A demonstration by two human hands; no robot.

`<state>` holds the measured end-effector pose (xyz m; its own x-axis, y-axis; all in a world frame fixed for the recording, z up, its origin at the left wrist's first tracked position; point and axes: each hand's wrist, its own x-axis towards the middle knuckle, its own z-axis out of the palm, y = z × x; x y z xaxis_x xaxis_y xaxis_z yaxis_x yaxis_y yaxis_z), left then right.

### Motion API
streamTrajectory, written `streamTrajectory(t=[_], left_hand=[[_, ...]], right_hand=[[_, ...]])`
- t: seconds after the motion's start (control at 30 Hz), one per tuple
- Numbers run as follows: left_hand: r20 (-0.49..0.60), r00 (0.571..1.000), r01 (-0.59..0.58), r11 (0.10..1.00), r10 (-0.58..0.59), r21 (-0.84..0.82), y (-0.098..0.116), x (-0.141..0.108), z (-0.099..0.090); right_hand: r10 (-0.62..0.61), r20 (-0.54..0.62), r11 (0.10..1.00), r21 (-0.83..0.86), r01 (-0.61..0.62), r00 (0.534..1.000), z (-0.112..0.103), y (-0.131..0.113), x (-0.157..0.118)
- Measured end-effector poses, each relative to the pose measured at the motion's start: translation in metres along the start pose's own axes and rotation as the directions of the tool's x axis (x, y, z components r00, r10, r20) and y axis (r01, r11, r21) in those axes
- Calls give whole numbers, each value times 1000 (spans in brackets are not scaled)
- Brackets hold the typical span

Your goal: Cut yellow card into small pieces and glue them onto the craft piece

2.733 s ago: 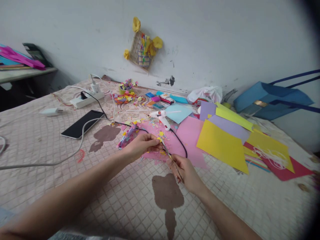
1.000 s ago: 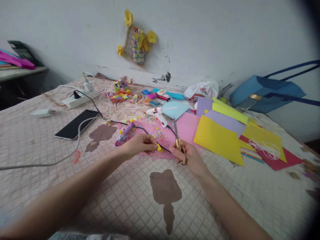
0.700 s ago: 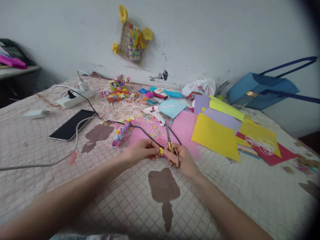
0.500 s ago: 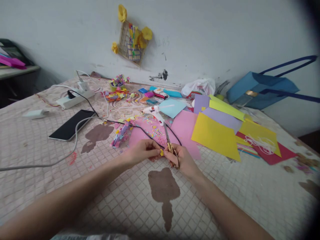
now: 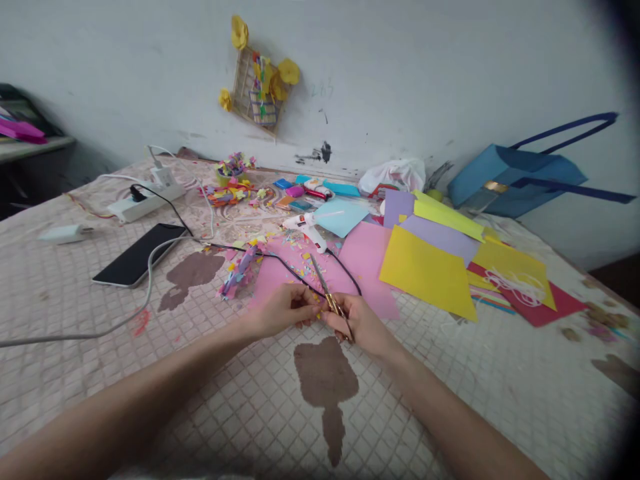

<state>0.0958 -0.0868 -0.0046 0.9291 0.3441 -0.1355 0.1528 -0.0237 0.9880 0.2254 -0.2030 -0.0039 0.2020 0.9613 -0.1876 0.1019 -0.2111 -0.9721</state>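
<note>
While the right hand [image 5: 357, 320] holds a pair of scissors [image 5: 327, 292] by their gold handles, the left hand [image 5: 287, 310] has a narrow grip, thumb to fingers, on a small yellow piece [image 5: 318, 317] that barely shows between the fingertips. The hands almost meet, and the blades point forward over a pink sheet [image 5: 373, 267] scattered with paper bits. The step in hand seems to be shaping that piece by finger; another cut would call for turning the blades onto it and keeping the fingertips clear.

Beyond lie a glue gun [image 5: 307, 229] and, to its left, a purple strip [image 5: 240, 270] covered in paper bits. Yellow sheets [image 5: 427, 273] are on the right of the counter [image 5: 240, 413], a dark tablet [image 5: 140, 257] on the left. No brand is readable; the glue gun's markings are too small. A faint number on the wall [image 5: 400, 80] looks to end in 3.
</note>
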Motion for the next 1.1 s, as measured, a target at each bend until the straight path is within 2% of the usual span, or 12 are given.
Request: streamTrajectory(t=[0.17,0.27,0.3,0.37,0.43,0.47,0.5,0.53,0.6,0.7,0.87,1.1], left_hand=[[-28,1000,10,995,-7,101,2,0,-6],[-47,999,33,993,-28,112,3,0,-12],[-44,999,36,993,-31,115,4,0,-14],[-25,999,39,989,-35,143,5,-1,-16],[34,998,51,979,-58,195,8,-3,-19],[77,994,59,972,-79,228,9,-4,-19],[124,987,65,962,-101,265,11,-6,-21],[164,979,66,951,-121,303,12,-7,-22],[203,969,53,924,-139,379,16,-9,-25],[175,979,15,883,-109,468,19,-11,-29],[182,981,-30,871,-69,490,17,-9,-34],[153,986,-9,885,-70,465,15,-7,-35]], right_hand=[[15,57,1000,-7,-15,998,-1,-1,-2],[32,69,999,-31,-30,997,-16,-5,-1],[23,23,999,-35,-22,999,-24,-7,-1],[-47,-203,999,2,48,978,-42,-12,0],[-167,-436,980,29,199,884,-57,-15,0],[-195,-488,970,32,241,851,-61,-16,0],[-206,-506,966,31,257,837,-62,-16,0],[-201,-492,969,29,247,847,-60,-15,0],[-157,-408,984,18,180,900,-52,-13,-1],[-114,-282,993,-36,108,953,-34,-9,-1],[-138,-200,985,-126,114,970,-19,-6,-2],[-130,-107,988,-95,120,986,-10,-4,-3]])
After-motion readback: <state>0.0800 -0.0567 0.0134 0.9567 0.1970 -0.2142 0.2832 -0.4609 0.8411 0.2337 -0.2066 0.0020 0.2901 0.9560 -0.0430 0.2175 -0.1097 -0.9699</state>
